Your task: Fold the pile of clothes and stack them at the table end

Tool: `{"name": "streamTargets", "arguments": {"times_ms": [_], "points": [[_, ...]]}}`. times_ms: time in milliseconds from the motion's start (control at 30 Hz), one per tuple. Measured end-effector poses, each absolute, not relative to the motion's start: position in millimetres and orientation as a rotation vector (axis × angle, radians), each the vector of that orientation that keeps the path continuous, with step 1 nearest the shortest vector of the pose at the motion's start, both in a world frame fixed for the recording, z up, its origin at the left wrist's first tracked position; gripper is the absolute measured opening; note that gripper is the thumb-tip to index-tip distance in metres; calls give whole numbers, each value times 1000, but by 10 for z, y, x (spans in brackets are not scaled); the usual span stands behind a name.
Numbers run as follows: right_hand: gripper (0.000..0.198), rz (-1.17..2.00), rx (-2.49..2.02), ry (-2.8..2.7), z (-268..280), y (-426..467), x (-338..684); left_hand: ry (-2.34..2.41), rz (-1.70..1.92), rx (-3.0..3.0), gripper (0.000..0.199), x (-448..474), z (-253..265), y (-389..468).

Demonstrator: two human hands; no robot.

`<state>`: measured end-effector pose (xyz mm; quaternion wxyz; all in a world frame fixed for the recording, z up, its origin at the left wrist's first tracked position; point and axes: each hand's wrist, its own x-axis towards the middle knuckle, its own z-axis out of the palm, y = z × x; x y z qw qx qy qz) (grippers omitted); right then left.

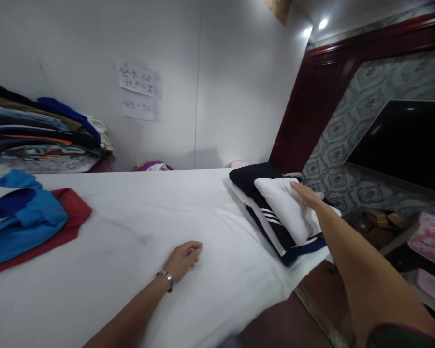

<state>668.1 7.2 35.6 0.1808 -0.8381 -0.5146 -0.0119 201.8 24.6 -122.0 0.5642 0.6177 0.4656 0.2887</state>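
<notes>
At the right end of the white-covered table (137,217) lies a stack of folded clothes, with a black garment with white stripes (273,217) in it. On top sits a folded white garment (286,208). My right hand (306,192) is at its far right edge, fingertips on the cloth; its other fingers are partly hidden. My left hand (184,260), with a bracelet on the wrist, is low over the middle of the table. Its fingers are loosely bent and slightly apart, holding nothing.
Blue clothing (39,217) and a red garment (74,212) lie loosely at the left. Behind them rises a tall pile of folded clothes (39,130). A wall with paper signs (139,79) stands behind the table. Boxes (379,222) are beyond its right side.
</notes>
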Motion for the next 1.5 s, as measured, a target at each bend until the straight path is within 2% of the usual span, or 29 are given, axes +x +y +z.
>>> {"name": "streamTargets", "arguments": {"times_ms": [233, 333, 400, 433, 500, 600, 700, 900, 1033, 1167, 1233, 1333, 1400, 1500], "points": [[65, -13, -2354, -1669, 96, 146, 6289, 1075, 685, 1449, 28, 2054, -1363, 210], [62, -235, -2447, -1676, 7, 233, 6224, 1090, 679, 1434, 23, 2059, -1391, 178], [56, -399, -2204, -1830, -106, 321, 6001, 1102, 658, 1424, 22, 2065, -1389, 164], [53, -374, -2059, -1918, -192, 357, 5813, 1107, 643, 1426, 22, 2064, -1380, 162], [51, -122, -1827, -2075, -424, 391, 5304, 1109, 609, 1450, 23, 2034, -1343, 172], [55, 282, -1658, -2255, -838, 354, 4422, 1131, 589, 1546, 24, 1853, -1243, 219], [57, 504, -1515, -2384, -1145, 301, 3702, 1225, 642, 1690, 23, 1462, -1120, 284], [55, 668, -1313, -2459, -1303, 293, 2967, 1592, 819, 1882, 21, 265, -903, 405], [52, 589, -1242, -2525, -1478, 283, 2805, 1891, 985, 1930, 23, -675, -666, 434], [48, 361, -1179, -2552, -1691, 270, 2828, 2252, 1114, 1865, 35, -1614, -376, 315], [47, 306, -1149, -2563, -1751, 276, 2870, 2484, 1114, 1814, 48, -2008, -295, 204], [44, 258, -1111, -2545, -1808, 305, 2933, 3034, 760, 1627, 73, -2427, -284, 39], [42, 243, -1078, -2509, -1850, 332, 2973, 3192, 528, 1470, 82, -2590, -304, -40], [41, 259, -1045, -2474, -1912, 368, 3020, 3196, 390, 1432, 75, -2707, -277, -96]]}}
